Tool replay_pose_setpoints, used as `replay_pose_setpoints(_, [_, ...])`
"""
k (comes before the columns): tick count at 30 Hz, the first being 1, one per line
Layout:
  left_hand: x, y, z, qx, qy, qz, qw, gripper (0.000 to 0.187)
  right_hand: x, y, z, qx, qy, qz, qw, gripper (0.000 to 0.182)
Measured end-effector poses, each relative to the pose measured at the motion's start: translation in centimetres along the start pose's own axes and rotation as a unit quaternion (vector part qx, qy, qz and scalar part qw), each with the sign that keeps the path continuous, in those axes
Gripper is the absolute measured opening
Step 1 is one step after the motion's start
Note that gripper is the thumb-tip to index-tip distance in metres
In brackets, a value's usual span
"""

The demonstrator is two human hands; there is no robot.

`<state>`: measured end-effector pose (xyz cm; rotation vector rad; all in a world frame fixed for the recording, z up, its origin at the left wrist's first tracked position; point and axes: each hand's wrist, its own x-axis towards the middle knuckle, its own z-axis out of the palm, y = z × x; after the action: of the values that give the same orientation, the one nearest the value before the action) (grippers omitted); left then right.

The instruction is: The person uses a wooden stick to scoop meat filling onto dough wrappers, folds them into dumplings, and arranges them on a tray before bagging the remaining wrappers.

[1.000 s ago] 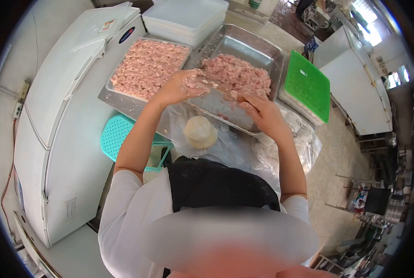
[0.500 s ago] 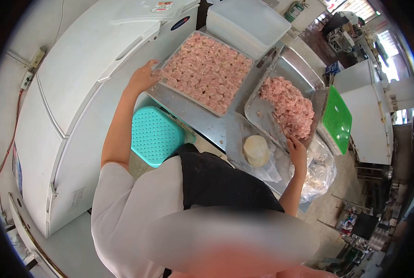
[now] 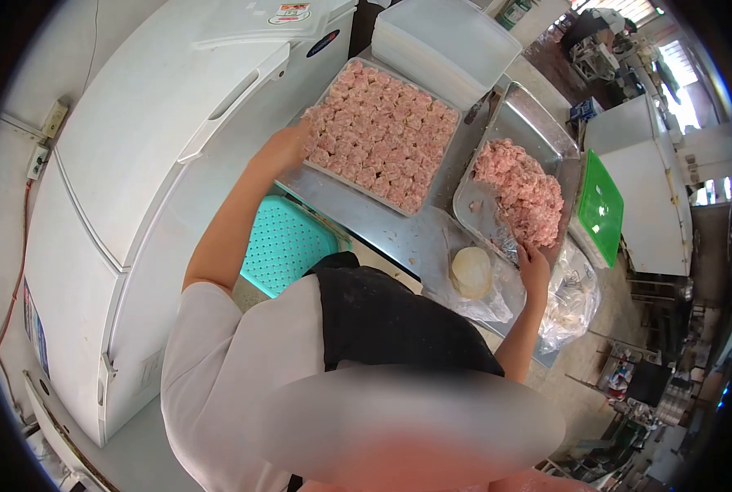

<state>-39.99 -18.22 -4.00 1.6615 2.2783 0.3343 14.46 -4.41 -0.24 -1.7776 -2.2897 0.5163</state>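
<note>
A shallow tray [image 3: 350, 179] is filled with rows of pink meat-topped pieces. My left hand [image 3: 288, 149] is at its left edge, fingertips blurred against the outermost pieces; whether it holds anything is unclear. To the right, a metal pan [image 3: 544, 112] contains a mound of ground meat [image 3: 526, 193]. My right hand [image 3: 533, 267] is at the pan's near edge, fingers closed around something too small to make out, beside a shiny patch at the foot of the mound. A stack of pale round wrappers [image 3: 471, 273] lies on plastic sheeting between the pan and my body.
Behind the trays is a stack of translucent containers [image 3: 444, 45]. A green lid [image 3: 598, 209] and a plastic bag [image 3: 569, 299] are at the right. White freezer [image 3: 177, 123] at left, turquoise stool [image 3: 288, 246] below the table. Another person [image 3: 593, 29] stands far back.
The view has shifted, so trays and wrappers appear slightly farther right. My left hand has moved in closer against the filled tray's left edge. My right hand remains at the pan's near edge.
</note>
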Motion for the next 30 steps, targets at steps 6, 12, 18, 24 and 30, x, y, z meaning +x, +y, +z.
replay_pose_setpoints(6, [-2.0,-0.5,-2.4,-0.056,0.056,0.07,0.994,0.06,1.0,0.9,-1.1,-0.006,-0.039,-0.008,0.999,0.029])
replay_pose_setpoints(12, [-2.3,-1.2,-1.4,-0.076,-0.004,0.038,0.996,0.057,1.2,1.4,-1.7,-0.114,-0.042,-0.037,0.992,0.029])
replay_pose_setpoints(18, [1.5,-3.3,-5.5,-0.024,0.254,0.163,0.953,0.043,-0.1,-2.1,-1.5,-0.093,0.118,-0.089,0.985,0.02])
replay_pose_setpoints(24, [10.1,-6.5,-10.1,0.14,0.349,0.071,0.924,0.043,-0.8,-8.8,-1.1,-0.075,0.187,-0.157,0.967,0.025])
replay_pose_setpoints(30, [16.9,-8.4,-8.9,0.178,0.292,0.068,0.937,0.054,-1.1,-13.2,0.8,-0.049,0.07,-0.178,0.98,0.032])
